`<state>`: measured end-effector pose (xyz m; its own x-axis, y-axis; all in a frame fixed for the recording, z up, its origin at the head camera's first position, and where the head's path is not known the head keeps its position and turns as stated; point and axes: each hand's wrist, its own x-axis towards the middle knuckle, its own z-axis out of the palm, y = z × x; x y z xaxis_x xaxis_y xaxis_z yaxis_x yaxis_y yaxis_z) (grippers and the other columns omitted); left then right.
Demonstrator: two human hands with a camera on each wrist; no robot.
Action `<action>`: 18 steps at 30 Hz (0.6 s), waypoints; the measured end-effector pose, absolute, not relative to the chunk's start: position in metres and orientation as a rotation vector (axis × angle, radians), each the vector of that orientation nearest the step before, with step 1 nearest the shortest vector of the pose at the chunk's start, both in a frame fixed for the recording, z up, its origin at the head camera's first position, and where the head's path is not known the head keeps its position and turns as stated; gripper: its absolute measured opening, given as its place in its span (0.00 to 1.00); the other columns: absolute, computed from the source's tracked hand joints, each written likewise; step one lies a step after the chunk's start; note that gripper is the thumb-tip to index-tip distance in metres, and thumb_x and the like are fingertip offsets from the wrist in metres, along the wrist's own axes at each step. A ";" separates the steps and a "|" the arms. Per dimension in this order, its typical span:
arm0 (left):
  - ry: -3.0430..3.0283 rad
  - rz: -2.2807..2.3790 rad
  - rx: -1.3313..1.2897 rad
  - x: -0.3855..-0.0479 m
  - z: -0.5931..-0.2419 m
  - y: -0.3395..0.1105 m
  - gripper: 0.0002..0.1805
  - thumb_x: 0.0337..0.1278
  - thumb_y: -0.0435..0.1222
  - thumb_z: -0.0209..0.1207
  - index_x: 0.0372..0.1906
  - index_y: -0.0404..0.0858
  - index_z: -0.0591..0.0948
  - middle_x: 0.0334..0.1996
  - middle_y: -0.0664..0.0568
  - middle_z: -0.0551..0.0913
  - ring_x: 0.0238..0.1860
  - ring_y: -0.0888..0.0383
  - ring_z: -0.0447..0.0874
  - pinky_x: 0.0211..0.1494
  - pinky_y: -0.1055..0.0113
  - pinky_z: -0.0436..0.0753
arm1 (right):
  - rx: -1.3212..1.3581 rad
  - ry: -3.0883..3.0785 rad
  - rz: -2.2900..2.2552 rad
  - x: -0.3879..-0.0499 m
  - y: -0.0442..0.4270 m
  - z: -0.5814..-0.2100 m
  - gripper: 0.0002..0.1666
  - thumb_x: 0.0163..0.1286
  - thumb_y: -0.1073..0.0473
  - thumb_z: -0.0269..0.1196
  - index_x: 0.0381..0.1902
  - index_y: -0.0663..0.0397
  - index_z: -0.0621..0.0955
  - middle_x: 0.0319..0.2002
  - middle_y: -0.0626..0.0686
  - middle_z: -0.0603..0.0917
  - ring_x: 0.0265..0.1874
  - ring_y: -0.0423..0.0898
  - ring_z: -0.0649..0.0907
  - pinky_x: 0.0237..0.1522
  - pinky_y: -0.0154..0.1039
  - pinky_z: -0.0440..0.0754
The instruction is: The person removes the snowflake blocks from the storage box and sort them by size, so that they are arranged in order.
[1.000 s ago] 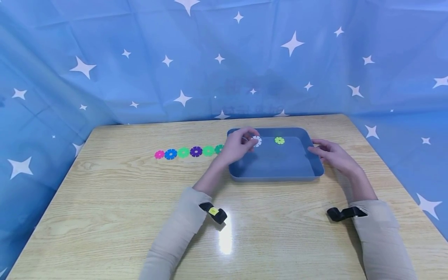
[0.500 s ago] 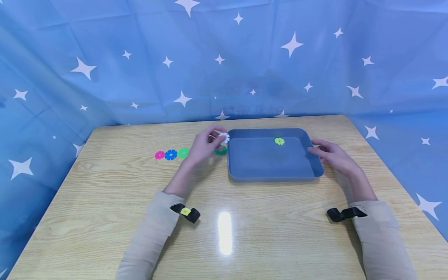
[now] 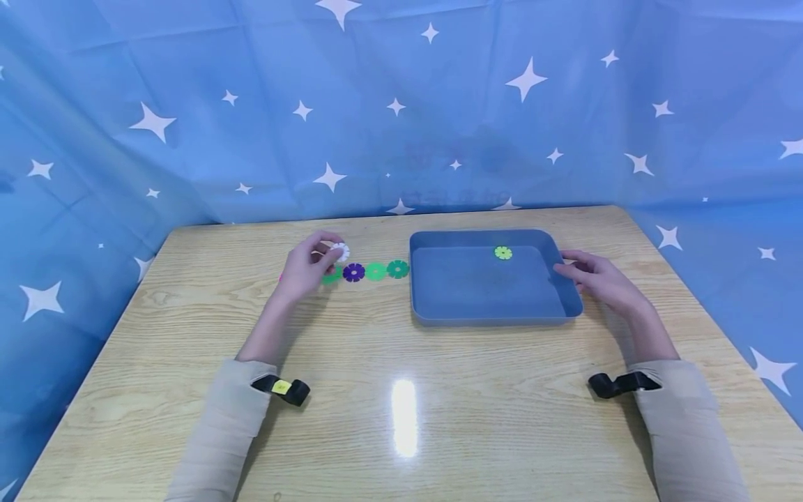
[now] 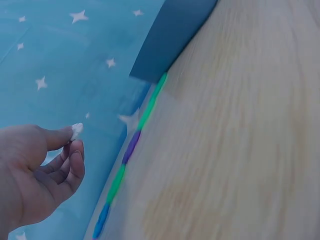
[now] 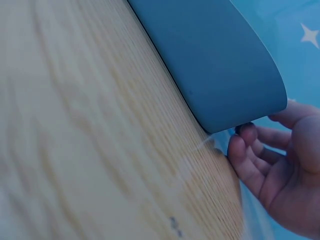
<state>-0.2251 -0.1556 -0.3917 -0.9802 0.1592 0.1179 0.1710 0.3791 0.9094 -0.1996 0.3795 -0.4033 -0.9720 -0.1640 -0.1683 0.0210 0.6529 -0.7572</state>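
My left hand (image 3: 305,268) pinches a white snowflake disc (image 3: 341,252) between thumb and fingers, raised over the left part of a row of flat discs. In that row lie a purple disc (image 3: 354,272), a light green disc (image 3: 376,271) and a dark green disc (image 3: 398,269) beside the tray. Another green disc (image 3: 332,277) is partly covered by the hand; a blue disc (image 4: 101,221) shows in the left wrist view. My right hand (image 3: 599,279) grips the right edge of the blue-grey tray (image 3: 495,321), thumb over the rim. Inside the tray lies a yellow-green disc (image 3: 503,252).
The wooden table (image 3: 351,390) extends in front of the tray and to both sides. Behind its far edge hangs a blue curtain (image 3: 376,139) with white stars. A bright light reflection lies on the tabletop.
My left hand has carried the white disc out of the tray and leftward along the row, now above its left part. The right hand has stayed on the tray.
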 end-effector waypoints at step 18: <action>-2.727 -1.432 0.071 -0.206 -0.396 -0.244 0.16 0.73 0.41 0.59 0.55 0.34 0.75 0.37 0.36 0.81 0.29 0.52 0.83 0.29 0.67 0.79 | -0.122 2.650 -1.228 -0.201 0.381 -0.403 0.41 0.80 0.43 0.53 0.78 0.62 0.58 0.48 0.57 0.72 0.37 0.46 0.74 0.37 0.38 0.75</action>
